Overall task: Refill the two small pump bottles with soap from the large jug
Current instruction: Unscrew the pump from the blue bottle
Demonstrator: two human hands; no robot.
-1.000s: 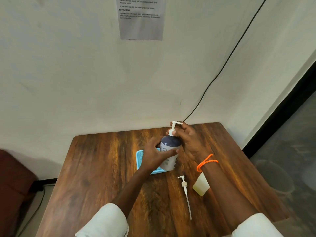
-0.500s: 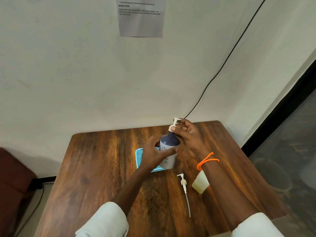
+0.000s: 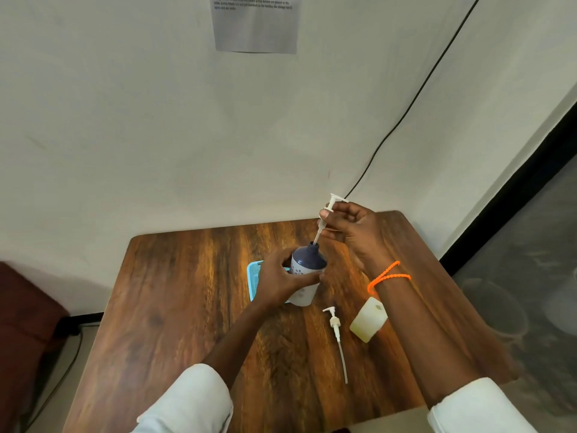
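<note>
navy-topped white pump bottle (image 3: 304, 273) stands upright on the dark-grained wooden table (image 3: 187, 307), just in front of a light blue plastic tray (image 3: 253, 276), and the left hand (image 3: 281, 281) has its fingers wrapped round the body. above it the right hand (image 3: 352, 231) pinches a white pump head (image 3: 327, 214) between thumb and fingertips, dip tube entering the open neck. nearer the person, a pale yellow translucent container (image 3: 368, 320) lies beside a second white pump with long tube (image 3: 337, 335), flat on the wood
</note>
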